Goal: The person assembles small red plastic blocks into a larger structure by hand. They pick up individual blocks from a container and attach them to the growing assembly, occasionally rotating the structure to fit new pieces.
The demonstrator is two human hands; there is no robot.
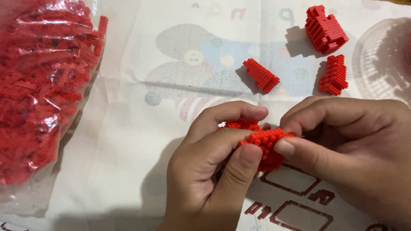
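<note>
now we hold a little red block lump with both hands. our left hand has its grip pinching the lump, thumb on the front. our right hand pinches its other side. just past our grip lie three red block pieces on the printed cloth. far to the left of our grip sits a clear bag of red blocks.

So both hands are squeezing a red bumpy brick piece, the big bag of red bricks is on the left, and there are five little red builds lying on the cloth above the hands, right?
Almost. The head view shows three red builds above the hands, not five: a big one, a flat one and a ridged one. The rest holds: the left hand and right hand both grip the red studded piece, and the bag of red bricks lies at the left.
</note>
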